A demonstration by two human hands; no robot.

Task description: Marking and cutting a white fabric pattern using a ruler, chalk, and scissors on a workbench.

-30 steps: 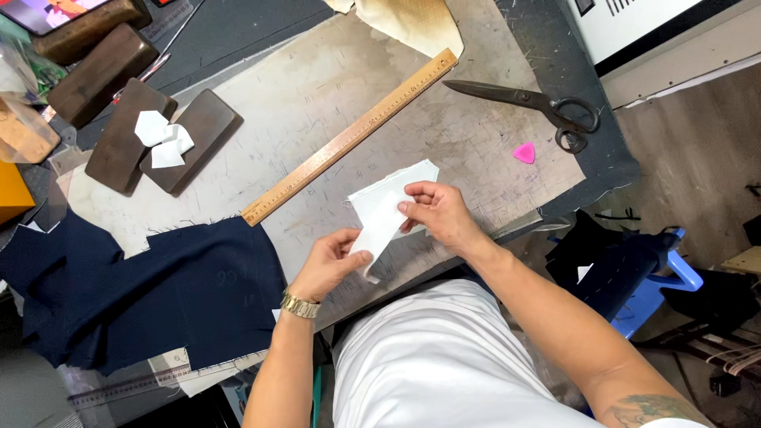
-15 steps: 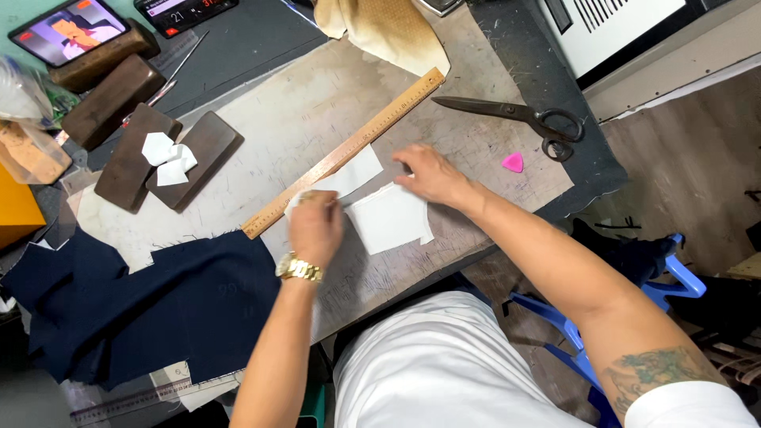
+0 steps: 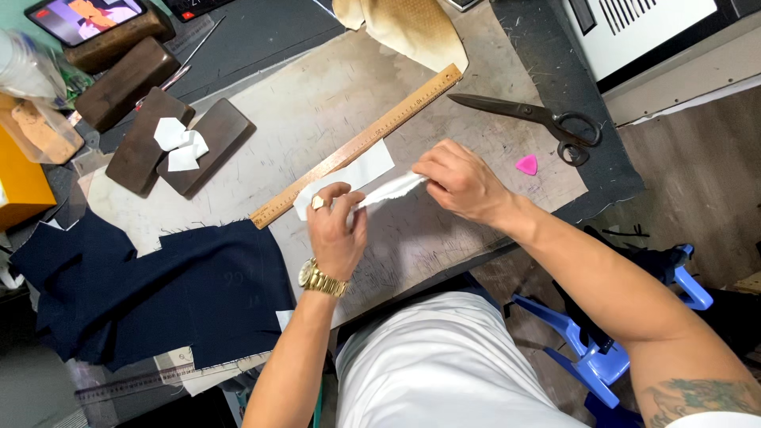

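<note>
My left hand (image 3: 337, 230) and my right hand (image 3: 460, 181) both grip a white fabric piece (image 3: 388, 190), stretched between them just above the worn work board (image 3: 317, 103). The piece looks folded into a narrow strip. Another white fabric piece (image 3: 357, 170) lies flat on the board beside the left hand, against a long wooden ruler (image 3: 357, 144). A gold watch sits on my left wrist.
Black scissors (image 3: 539, 119) and a pink chalk piece (image 3: 526, 164) lie to the right. Dark navy cloth (image 3: 158, 293) spreads at the left. Brown wooden blocks (image 3: 174, 143) carry small white pieces. A beige cloth (image 3: 408, 28) lies at the top, a blue plastic stool (image 3: 626, 349) under the table.
The white piece was held up a second ago, then pressed flat by the ruler. Now both hands hold it folded into a narrow strip, and a second white piece lies beside the ruler.
</note>
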